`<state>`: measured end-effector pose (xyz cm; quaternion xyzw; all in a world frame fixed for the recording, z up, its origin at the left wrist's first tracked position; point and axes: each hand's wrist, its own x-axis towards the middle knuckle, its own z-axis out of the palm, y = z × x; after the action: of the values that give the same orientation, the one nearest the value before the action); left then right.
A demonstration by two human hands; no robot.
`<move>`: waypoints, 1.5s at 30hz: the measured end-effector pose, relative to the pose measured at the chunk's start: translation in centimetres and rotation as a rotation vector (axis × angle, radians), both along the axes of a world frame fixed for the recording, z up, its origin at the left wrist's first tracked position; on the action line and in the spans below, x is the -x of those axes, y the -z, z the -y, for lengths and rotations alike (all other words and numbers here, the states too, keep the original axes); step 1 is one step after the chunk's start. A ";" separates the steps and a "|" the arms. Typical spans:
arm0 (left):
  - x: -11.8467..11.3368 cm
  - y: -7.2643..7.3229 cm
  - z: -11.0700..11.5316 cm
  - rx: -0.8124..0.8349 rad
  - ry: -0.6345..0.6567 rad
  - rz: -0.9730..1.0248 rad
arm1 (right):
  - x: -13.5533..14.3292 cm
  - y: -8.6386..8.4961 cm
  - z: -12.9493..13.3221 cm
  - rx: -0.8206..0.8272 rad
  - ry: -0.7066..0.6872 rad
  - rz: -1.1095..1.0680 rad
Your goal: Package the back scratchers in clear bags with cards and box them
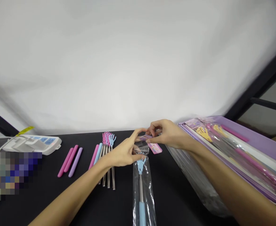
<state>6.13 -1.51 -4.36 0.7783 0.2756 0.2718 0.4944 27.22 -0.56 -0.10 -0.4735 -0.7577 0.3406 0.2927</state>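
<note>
A light-blue back scratcher (pixel 141 185) with a metal shaft lies inside a clear plastic bag (pixel 148 194), its claw end pointing away from me. At the bag's far end my left hand (pixel 122 152) grips the film, thumb beside the claw and index finger stretched over the mouth. My right hand (pixel 169 135) pinches a small pink and purple card (pixel 145 137) right at that mouth; whether the card's edge is inside cannot be made out. Another pink card (pixel 156 148) lies on the black table below my right fingers.
Left of my hands lie several back scratchers (pixel 108 139) and loose pink, blue and purple handle tubes (pixel 75 161). A white power strip (pixel 46 144) with cables sits far left. On the right, a purple bin (pixel 253 131) holds bagged scratchers, with clear bags (pixel 187 169) beside it.
</note>
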 end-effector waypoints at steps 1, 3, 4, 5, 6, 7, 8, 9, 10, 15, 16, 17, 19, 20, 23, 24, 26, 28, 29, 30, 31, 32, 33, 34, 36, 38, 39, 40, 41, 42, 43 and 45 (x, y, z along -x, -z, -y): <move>0.0 0.1 0.0 0.001 0.000 -0.006 | 0.0 0.0 0.0 0.029 -0.015 -0.013; 0.1 0.2 -0.1 0.008 0.000 -0.018 | 0.1 0.0 0.2 0.028 -0.015 0.003; 0.1 0.2 -0.1 0.013 -0.005 -0.021 | 0.2 0.0 0.3 0.005 -0.001 0.022; 0.1 0.3 -0.2 0.019 -0.015 -0.020 | 0.2 -0.1 0.3 -0.025 0.014 0.046; 0.1 0.3 -0.2 0.025 -0.030 -0.017 | 0.2 -0.1 0.4 -0.056 0.028 0.072; 0.1 0.3 -0.3 0.033 -0.046 -0.013 | 0.3 -0.2 0.5 -0.086 0.038 0.096; 0.1 0.3 -0.4 0.040 -0.062 -0.013 | 0.4 -0.2 0.6 -0.111 0.048 0.117; 0.1 0.3 -0.4 0.047 -0.075 -0.015 | 0.4 -0.3 0.6 -0.127 0.053 0.134; 0.1 0.3 -0.5 0.052 -0.087 -0.020 | 0.4 -0.3 0.6 -0.132 0.052 0.149; 0.1 0.1 -0.5 0.042 -0.130 -0.037 | 0.5 -0.7 0.6 -0.140 0.038 0.279; 0.1 0.0 -0.5 0.040 -0.125 -0.041 | 0.4 -0.8 0.6 -0.157 0.031 0.325; 0.1 0.0 -0.5 0.039 -0.116 -0.045 | 0.3 -0.9 0.7 -0.170 0.025 0.370; 0.2 0.0 -0.5 0.035 -0.097 -0.050 | 0.0 -1.2 0.8 -0.187 0.012 0.438; 0.2 0.0 -0.5 0.032 -0.092 -0.052 | -0.1 -1.4 0.9 -0.189 0.005 0.464; 0.3 -0.1 -0.5 0.014 -0.078 -0.069 | -0.4 -1.7 1.2 -0.191 -0.026 0.497; 0.3 -0.1 -0.4 0.008 -0.073 -0.078 | -0.4 -1.7 1.3 -0.192 -0.037 0.498; 0.2 -0.2 -0.4 -0.001 -0.064 -0.088 | -0.4 -1.7 1.4 -0.191 -0.054 0.477; 0.2 -0.3 -0.3 0.000 -0.067 -0.073 | -0.2 -1.5 1.3 -0.188 -0.053 0.434; 0.1 -0.4 -0.2 0.002 -0.074 -0.063 | -0.1 -1.4 1.2 -0.182 -0.047 0.408; 0.1 -0.4 -0.2 0.005 -0.083 -0.055 | 0.0 -1.3 1.1 -0.170 -0.037 0.379; 0.1 -0.5 -0.2 0.007 -0.092 -0.049 | 0.0 -1.1 1.0 -0.152 -0.028 0.350; 0.1 -0.5 -0.2 0.008 -0.099 -0.047 | 0.1 -1.0 0.9 -0.131 -0.018 0.324; 0.1 -0.6 -0.2 0.007 -0.105 -0.045 | 0.1 -0.9 0.8 -0.107 -0.014 0.302; 0.1 -0.6 -0.2 0.006 -0.109 -0.043 | 0.0 -0.9 0.8 -0.083 -0.012 0.284; 0.1 -0.7 -0.2 0.008 -0.113 -0.031 | -0.1 -1.0 0.8 -0.035 -0.020 0.248; 0.2 -0.7 -0.3 0.015 -0.115 -0.022 | -0.2 -1.2 0.9 0.015 -0.051 0.193; 0.2 -0.7 -0.3 0.020 -0.117 -0.020 | -0.3 -1.3 1.0 0.038 -0.069 0.156; 0.2 -0.7 -0.4 0.026 -0.121 -0.020 | -0.4 -1.4 1.0 0.051 -0.080 0.124; 0.2 -0.7 -0.4 0.032 -0.125 -0.020 | -0.4 -1.4 1.0 0.054 -0.082 0.099; 0.2 -0.7 -0.5 0.037 -0.129 -0.019 | -0.4 -1.4 1.0 0.048 -0.074 0.085; 0.2 -0.7 -0.5 0.040 -0.133 -0.016 | -0.3 -1.4 0.9 0.040 -0.061 0.078; 0.2 -0.7 -0.5 0.038 -0.141 -0.006 | -0.2 -1.2 0.7 0.027 -0.023 0.075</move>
<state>5.91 -0.99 -3.68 0.7481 0.3366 0.2983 0.4879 27.40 -1.28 1.09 -0.4812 -0.7688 0.3362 0.2537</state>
